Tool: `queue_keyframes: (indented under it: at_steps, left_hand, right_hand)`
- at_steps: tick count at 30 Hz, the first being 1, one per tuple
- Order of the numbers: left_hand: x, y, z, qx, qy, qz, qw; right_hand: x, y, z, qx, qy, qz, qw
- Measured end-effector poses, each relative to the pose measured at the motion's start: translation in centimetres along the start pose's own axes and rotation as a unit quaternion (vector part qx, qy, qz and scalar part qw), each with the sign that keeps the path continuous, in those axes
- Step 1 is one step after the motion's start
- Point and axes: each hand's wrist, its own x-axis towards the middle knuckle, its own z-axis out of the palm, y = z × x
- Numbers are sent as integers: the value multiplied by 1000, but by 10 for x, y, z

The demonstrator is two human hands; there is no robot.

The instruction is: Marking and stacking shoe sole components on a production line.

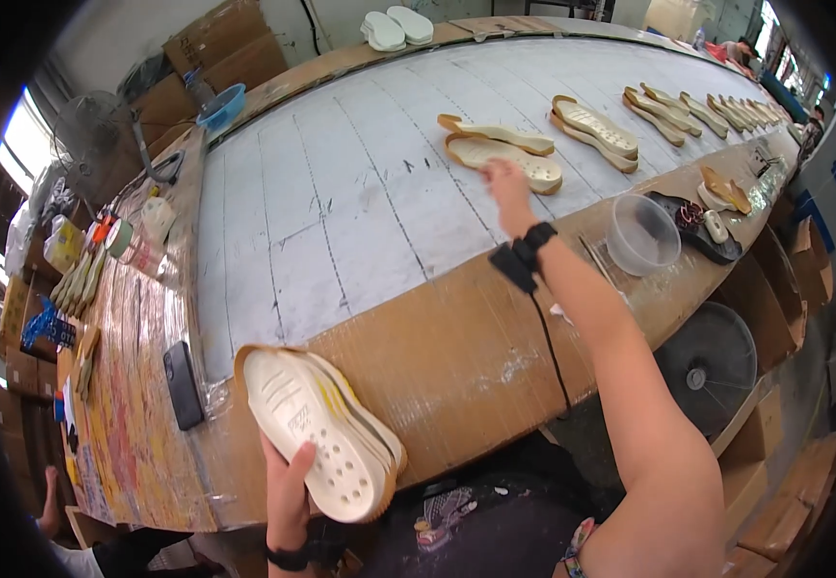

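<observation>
smooth matt soles (299, 412), glossy plastic tub (643, 249)

- Blown-out windows (21, 144) at your left and upper right admit glaring light.
- The white tabletop (292, 241) before you is bright; the fan (723, 345) below, dimmer.
- Clear film (476, 380) glints on your near edge.
- Your right hand (506, 185) is slightly blurred.
- Straight lines bow; black fills your corners.

Cream, perforated sole stack (326, 431) — tilted — and tan-edged sole pair (495, 148) beyond.
</observation>
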Motion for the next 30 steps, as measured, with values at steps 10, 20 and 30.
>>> queue_keyframes:
  at_steps: [10,20,30]
  left_hand:
    - [0,14,1,155,67,0,986]
    - [8,-2,-1,119,87,19,989]
    - [-11,-17,-22,208,60,7,976]
  right_hand:
    - [151,60,-73,-364,119,88,919]
    - [111,13,-48,-179,151,49,971]
    - [91,55,-65,-75,104,231,964]
